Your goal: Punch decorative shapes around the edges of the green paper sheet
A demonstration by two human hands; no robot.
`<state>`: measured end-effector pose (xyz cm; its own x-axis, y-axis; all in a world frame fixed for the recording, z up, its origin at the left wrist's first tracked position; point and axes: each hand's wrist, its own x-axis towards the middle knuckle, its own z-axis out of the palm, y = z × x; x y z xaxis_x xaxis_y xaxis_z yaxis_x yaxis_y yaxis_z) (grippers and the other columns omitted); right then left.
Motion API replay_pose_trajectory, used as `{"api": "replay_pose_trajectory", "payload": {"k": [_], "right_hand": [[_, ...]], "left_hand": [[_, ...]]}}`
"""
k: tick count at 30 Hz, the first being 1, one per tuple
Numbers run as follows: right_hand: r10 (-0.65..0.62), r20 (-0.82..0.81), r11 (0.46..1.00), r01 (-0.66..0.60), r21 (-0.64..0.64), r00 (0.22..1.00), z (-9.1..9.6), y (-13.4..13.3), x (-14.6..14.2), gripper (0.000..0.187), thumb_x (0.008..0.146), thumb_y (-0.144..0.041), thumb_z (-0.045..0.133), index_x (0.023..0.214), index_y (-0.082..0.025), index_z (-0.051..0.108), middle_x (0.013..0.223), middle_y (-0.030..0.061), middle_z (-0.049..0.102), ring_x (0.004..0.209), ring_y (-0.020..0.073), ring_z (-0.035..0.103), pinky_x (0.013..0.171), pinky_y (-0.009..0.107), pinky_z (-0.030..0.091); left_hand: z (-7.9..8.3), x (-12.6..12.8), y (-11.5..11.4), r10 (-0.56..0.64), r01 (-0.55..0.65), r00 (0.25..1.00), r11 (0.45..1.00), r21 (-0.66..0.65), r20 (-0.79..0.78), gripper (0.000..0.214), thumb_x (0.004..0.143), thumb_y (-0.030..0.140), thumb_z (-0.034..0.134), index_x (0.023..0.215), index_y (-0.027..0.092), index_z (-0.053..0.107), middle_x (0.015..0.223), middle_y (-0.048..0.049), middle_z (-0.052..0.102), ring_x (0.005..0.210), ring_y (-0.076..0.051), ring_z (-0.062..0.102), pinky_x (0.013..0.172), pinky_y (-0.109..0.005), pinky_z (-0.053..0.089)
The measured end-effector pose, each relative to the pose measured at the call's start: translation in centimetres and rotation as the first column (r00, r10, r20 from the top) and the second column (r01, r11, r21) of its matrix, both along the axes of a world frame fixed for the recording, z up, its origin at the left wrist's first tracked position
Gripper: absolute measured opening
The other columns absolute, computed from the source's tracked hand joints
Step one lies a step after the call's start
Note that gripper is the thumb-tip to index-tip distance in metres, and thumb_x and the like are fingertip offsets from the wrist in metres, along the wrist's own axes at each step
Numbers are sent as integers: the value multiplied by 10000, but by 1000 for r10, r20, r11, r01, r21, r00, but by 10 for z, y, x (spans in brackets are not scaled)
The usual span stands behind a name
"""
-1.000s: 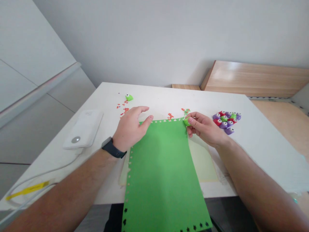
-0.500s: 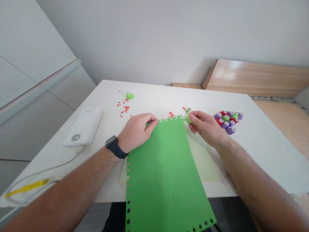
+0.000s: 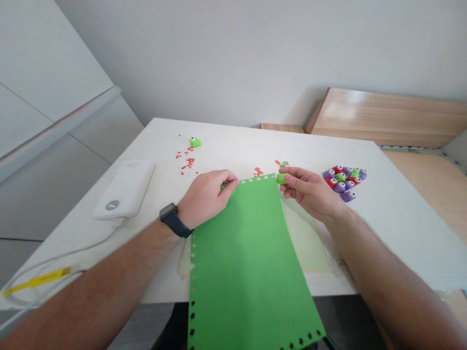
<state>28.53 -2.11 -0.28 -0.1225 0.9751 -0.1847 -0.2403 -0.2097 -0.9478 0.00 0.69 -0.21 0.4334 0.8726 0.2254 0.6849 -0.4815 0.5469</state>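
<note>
My left hand (image 3: 207,194) is pinching the sheet (image 3: 251,253), probably steadying it 'cause it's overhanging the tabletop's (image 3: 386,233) near edge, while my right hand (image 3: 310,192) is pinching a punch (image 3: 281,179) beside the sheet's far-right corner.

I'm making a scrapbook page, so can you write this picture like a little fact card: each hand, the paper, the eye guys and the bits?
Left hand: pinches the far edge of the green sheet
Right hand: holds a small green thing beside the sheet's far right corner
Paper: green, with little cut-out shapes along its edges
Eye guys: a purple, red and green bunch on the right; one green one far left
Bits: orange-red scraps and green scraps on the white table
</note>
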Motion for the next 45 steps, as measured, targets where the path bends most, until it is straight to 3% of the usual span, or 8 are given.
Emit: {"api": "replay_pose_trajectory", "payload": {"k": [8, 30, 36, 45], "right_hand": [[33, -11, 999, -32, 20, 999, -1, -1, 3, 300, 805, -315, 889, 1057, -218, 758, 958, 25, 712, 840, 148, 672, 722, 287, 537], [72, 57, 997, -74, 34, 996, 1, -1, 2, 303, 817, -349, 875, 1062, -207, 765, 969, 38, 705, 807, 143, 631, 664, 282, 485], [-14, 61, 996, 8, 88, 998, 3, -2, 2, 293, 818, -343, 877, 1057, -211, 771, 908, 27, 687, 804, 150, 630, 672, 293, 478], [25, 100, 995, -35, 97, 995, 2, -3, 2, 307, 825, -345, 871, 1074, -204, 761, 936, 33, 698, 797, 151, 628, 688, 305, 477]], "left_hand": [[-1, 0, 0, 6, -6, 1000, 1000, 1, 6, 252, 1027, 388, 527, 978, 232, 719, 985, -38, 793, 903, -237, 714, 805, -350, 476], [1, 2, -1, -12, 11, 1000, 1000, 8, 16, 229, 1021, 348, 546, 963, 212, 720, 971, -35, 787, 896, -226, 709, 793, -338, 461], [1, 1, 0, -2, 2, 1000, 1000, 5, 14, 223, 1018, 342, 563, 969, 205, 731, 968, -26, 787, 884, -214, 705, 784, -330, 456], [1, 2, 0, 1, -1, 1000, 1000, 2, 7, 230, 1016, 351, 568, 961, 203, 735, 951, -22, 784, 851, -205, 694, 771, -332, 450]]}}
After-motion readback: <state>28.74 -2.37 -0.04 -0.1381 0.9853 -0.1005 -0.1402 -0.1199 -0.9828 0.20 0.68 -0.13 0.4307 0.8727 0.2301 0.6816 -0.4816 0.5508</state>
